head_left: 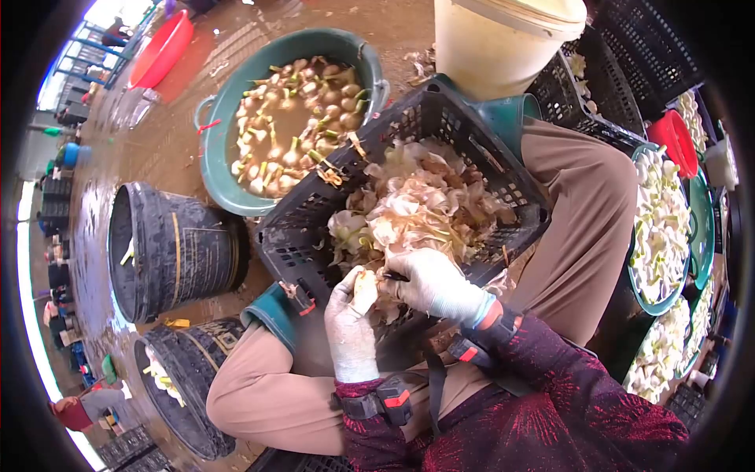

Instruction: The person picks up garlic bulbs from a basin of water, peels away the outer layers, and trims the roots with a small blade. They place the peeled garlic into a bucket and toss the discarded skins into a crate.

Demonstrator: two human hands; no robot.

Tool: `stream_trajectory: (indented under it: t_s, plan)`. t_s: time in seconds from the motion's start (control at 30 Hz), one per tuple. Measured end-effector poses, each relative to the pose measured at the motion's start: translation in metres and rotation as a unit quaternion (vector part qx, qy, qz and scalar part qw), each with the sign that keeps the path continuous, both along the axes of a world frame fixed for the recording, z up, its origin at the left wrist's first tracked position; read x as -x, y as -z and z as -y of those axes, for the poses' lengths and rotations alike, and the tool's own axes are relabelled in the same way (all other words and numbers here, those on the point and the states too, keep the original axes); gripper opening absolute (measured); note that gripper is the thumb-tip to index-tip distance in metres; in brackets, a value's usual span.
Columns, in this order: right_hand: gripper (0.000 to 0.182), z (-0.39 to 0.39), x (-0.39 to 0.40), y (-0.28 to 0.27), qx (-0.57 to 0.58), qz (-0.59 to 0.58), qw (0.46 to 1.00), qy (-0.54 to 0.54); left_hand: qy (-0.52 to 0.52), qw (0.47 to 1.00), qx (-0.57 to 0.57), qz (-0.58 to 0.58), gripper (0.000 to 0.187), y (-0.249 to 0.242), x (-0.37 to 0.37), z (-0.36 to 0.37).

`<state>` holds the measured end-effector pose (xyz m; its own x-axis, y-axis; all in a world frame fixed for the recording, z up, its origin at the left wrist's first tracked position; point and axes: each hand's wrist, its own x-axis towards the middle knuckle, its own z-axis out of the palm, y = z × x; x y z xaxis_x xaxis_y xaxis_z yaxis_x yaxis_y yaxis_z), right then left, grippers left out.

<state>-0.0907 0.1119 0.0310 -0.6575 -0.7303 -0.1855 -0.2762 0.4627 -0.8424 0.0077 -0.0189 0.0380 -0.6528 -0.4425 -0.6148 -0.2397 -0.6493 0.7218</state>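
My left hand (pixel 351 326), in a whitish glove, is closed around a pale garlic bulb (pixel 365 288). Close beside it, my right hand (pixel 436 285), gloved too, grips a small dark tool (pixel 395 275) against the bulb; most of the tool is hidden by the fingers, so its kind does not show. Both hands are over the near edge of a black plastic crate (pixel 303 242) between my knees. Loose garlic skins (pixel 421 206) are heaped inside that crate.
Beyond the crate stands a green tub (pixel 208 157) of murky water with garlic bulbs (pixel 303 118). Dark buckets (pixel 189 248) lie tipped at left. A cream bucket (pixel 495 55) stands at the back. Basins of peeled garlic (pixel 659 228) line the right, near a red basin (pixel 672 141).
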Motion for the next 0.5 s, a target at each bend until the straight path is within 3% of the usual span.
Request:
stream_trajectory:
  t_s: [0.03,0.1,0.13,0.23,0.3,0.37,0.4,0.47,0.5]
  plan:
    - [0.027,0.002,0.004,0.004,-0.005,0.005,1.000,0.003,0.021,0.999,0.015,-0.022,0.043,0.009,-0.003,0.003]
    - [0.029,0.002,0.011,0.016,-0.025,0.213,0.975,0.050,0.045,0.998,0.023,-0.039,0.045,0.013,-0.002,0.002]
    - [0.036,-0.004,0.012,0.024,0.099,0.355,0.925,0.089,0.050,0.995,0.024,-0.078,0.046,0.012,0.000,0.001]
    - [0.042,-0.007,0.016,0.028,0.180,0.332,0.922,0.088,0.068,0.991,0.029,-0.112,0.047,0.004,0.009,-0.003]
    - [0.039,-0.005,0.011,0.020,0.119,0.238,0.960,0.084,0.084,0.991,0.101,-0.040,0.037,0.004,0.010,-0.002]
    - [0.031,-0.005,0.009,0.007,0.049,0.176,0.980,0.078,0.076,0.993,0.093,0.016,0.034,0.007,0.009,-0.006]
    - [0.031,-0.003,0.006,0.014,0.050,0.178,0.980,0.078,0.039,0.996,0.073,-0.021,0.034,0.015,0.006,-0.006]
    - [0.028,0.001,0.001,0.037,0.036,0.036,0.987,0.152,-0.011,0.996,0.010,-0.090,0.037,0.028,0.002,-0.003]
    - [0.028,0.000,0.000,0.042,0.040,0.033,0.987,0.155,-0.007,0.995,0.013,-0.094,0.037,0.026,0.001,-0.004]
